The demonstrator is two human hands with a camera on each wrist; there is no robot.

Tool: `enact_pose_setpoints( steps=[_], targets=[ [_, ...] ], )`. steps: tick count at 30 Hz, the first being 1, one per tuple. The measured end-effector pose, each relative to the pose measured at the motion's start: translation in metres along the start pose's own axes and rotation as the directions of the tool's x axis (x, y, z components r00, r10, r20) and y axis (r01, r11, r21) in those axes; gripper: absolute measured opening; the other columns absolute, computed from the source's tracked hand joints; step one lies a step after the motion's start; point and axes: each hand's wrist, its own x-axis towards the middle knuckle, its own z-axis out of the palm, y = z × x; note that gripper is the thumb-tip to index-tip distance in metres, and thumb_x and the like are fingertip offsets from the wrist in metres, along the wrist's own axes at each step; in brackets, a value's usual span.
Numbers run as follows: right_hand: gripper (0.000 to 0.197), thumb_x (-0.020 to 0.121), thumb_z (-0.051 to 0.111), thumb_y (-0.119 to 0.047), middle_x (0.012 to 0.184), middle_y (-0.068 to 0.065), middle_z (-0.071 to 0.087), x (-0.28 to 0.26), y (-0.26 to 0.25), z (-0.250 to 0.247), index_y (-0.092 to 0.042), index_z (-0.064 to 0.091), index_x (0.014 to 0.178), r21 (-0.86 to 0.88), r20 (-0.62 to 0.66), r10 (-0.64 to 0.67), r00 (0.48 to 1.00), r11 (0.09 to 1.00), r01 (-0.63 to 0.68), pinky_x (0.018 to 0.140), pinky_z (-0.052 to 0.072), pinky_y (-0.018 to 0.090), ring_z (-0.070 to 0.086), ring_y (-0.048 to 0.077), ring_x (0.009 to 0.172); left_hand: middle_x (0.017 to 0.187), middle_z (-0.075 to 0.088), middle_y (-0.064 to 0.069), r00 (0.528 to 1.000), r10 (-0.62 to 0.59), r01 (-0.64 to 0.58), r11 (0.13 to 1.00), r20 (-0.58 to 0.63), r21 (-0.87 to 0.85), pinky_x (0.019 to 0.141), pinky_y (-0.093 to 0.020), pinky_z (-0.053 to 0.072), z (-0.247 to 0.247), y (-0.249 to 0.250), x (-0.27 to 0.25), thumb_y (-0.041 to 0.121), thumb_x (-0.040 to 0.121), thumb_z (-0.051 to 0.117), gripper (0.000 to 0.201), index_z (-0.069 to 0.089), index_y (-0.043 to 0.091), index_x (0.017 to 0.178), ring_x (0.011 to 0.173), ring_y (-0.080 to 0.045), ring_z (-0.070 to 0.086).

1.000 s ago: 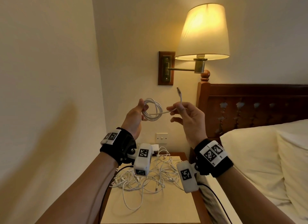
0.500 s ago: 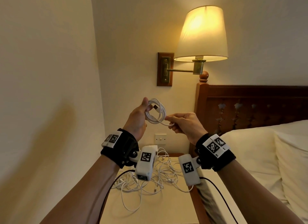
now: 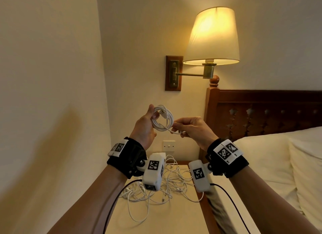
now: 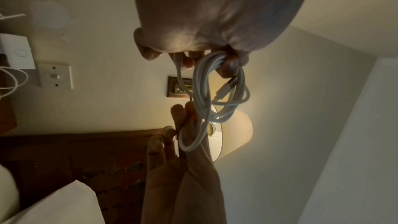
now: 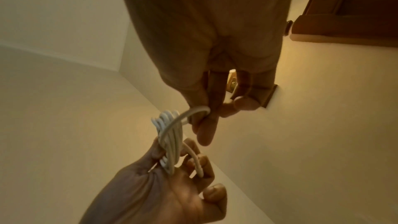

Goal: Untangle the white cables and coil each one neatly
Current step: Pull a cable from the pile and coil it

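Note:
A white cable wound into a small coil (image 3: 163,117) hangs in the air in front of the wall. My left hand (image 3: 145,124) grips the coil's left side between thumb and fingers, seen close in the left wrist view as the coil (image 4: 217,91). Its USB plug (image 3: 162,112) lies across the loops. My right hand (image 3: 189,128) pinches the cable's free tail end (image 3: 176,132) at the coil's lower right; in the right wrist view that tail (image 5: 193,111) curves from the coil (image 5: 169,135) into the pinch. A tangle of white cables (image 3: 156,185) lies on the bedside table (image 3: 156,216) below.
A lit wall lamp (image 3: 211,36) hangs above right of my hands. The wooden headboard (image 3: 261,111) and a bed with pillows (image 3: 287,164) are on the right. A wall switch (image 3: 169,145) and a white box (image 3: 159,155) stand behind the tangle. A wall runs close on the left.
My right hand brought the loose tail down and in against the coil; the plug that stood up above it now lies on the loops. Both hands sank slightly.

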Motion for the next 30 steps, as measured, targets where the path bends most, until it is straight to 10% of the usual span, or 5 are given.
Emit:
enact_pose_setpoints(
  steps=[6, 15, 22, 26, 30],
  targets=[
    [0.019, 0.095, 0.058, -0.01, 0.079, -0.001, 0.069, 0.004, -0.008, -0.002, -0.019, 0.074, 0.094, -0.263, 0.023, -0.159, 0.987, 0.952, 0.159, 0.064, 0.044, 0.021, 0.053, 0.006, 0.068, 0.135, 0.058, -0.002, 0.998, -0.047, 0.049, 0.998, 0.033, -0.045, 0.108, -0.048, 0.022, 0.002, -0.004, 0.008, 0.058, 0.094, 0.044, 0.055, 0.059, 0.017, 0.127, 0.134, -0.023, 0.04],
    [0.034, 0.1, 0.037, -0.018, 0.102, 0.013, 0.067, 0.005, -0.02, 0.011, -0.005, 0.066, 0.111, 0.314, 0.102, -0.032, 0.994, 0.949, -0.002, 0.084, 0.041, 0.036, 0.054, 0.024, 0.096, 0.136, 0.057, -0.007, 1.0, 0.027, -0.026, 0.997, -0.012, 0.069, 0.109, -0.049, 0.023, 0.006, 0.008, 0.008, 0.055, 0.098, 0.038, 0.046, 0.063, 0.02, 0.113, 0.131, -0.026, 0.043],
    [0.023, 0.102, 0.046, -0.019, 0.081, 0.0, 0.06, 0.008, -0.012, 0.012, -0.005, 0.062, 0.111, 0.121, 0.085, -0.13, 0.988, 0.985, 0.12, 0.075, 0.044, 0.029, 0.053, 0.012, 0.075, 0.108, 0.059, -0.004, 0.978, 0.21, -0.196, 0.903, 0.007, 0.383, 0.089, -0.03, 0.039, 0.006, 0.008, 0.005, 0.055, 0.099, 0.027, 0.052, 0.064, 0.019, 0.105, 0.099, -0.016, 0.052],
    [0.02, 0.102, 0.045, -0.015, 0.078, 0.002, 0.056, 0.011, -0.008, 0.008, -0.009, 0.064, 0.106, 0.121, 0.064, -0.143, 0.988, 0.984, 0.135, 0.072, 0.043, 0.027, 0.049, 0.014, 0.071, 0.098, 0.055, 0.001, 0.781, 0.619, -0.527, 0.583, 0.081, 0.619, 0.078, -0.032, 0.044, -0.009, -0.008, 0.016, 0.074, 0.088, 0.032, 0.055, 0.061, 0.027, 0.097, 0.086, -0.01, 0.051],
    [0.019, 0.101, 0.046, -0.015, 0.079, 0.002, 0.057, 0.012, -0.004, 0.006, -0.008, 0.063, 0.104, 0.106, 0.066, -0.15, 0.987, 0.984, 0.142, 0.072, 0.043, 0.027, 0.05, 0.014, 0.072, 0.103, 0.059, -0.001, 0.515, 0.818, -0.631, 0.158, 0.257, 0.76, 0.063, -0.015, 0.043, -0.016, -0.015, 0.018, 0.031, 0.078, 0.079, 0.038, 0.067, 0.016, 0.111, 0.078, -0.01, 0.054]
  ],
)
